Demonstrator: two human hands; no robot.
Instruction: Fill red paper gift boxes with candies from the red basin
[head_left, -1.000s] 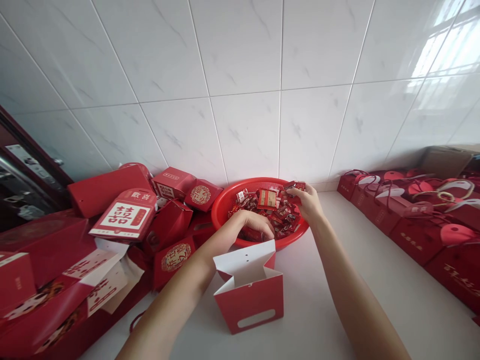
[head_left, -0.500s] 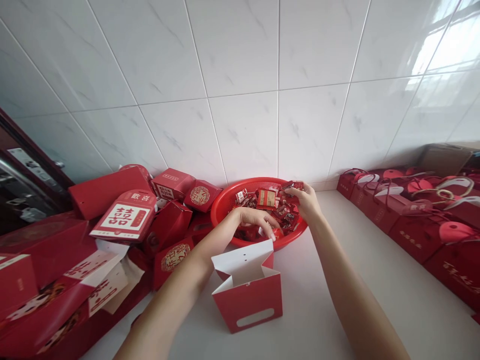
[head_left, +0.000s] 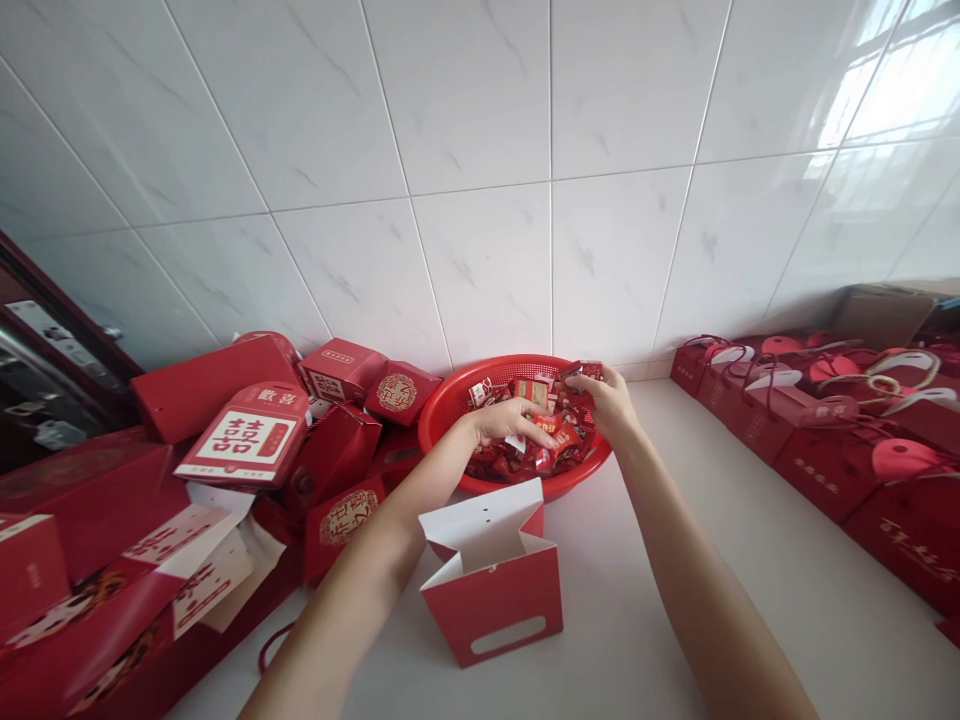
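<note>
A red plastic basket [head_left: 435,440] full of small wrapped sweets stands by the tiled wall. My left hand [head_left: 514,422] reaches over it from the left, its fingers closed around a red candy packet [head_left: 561,440] with yellow print. At the basket's right rim, my right hand [head_left: 613,402] pinches dark red wrapped candy [head_left: 583,370] between thumb and fingers. In front of the basket stands a red paper gift box [head_left: 499,605] with its top flaps open, white inside and an oval slot in its near face. Neither hand touches the box.
Red gift boxes [head_left: 244,435] with white and gold print are heaped at the left. Along the right side, filled red boxes with cord handles [head_left: 817,450] stand in rows on the white tabletop [head_left: 637,600]. A dark metal-fitted frame [head_left: 60,340] is at far left.
My left hand has lifted slightly from the basket's near edge toward its middle, with the red packet at its fingers. My right hand stays at the right rim; the view shifts slightly.
</note>
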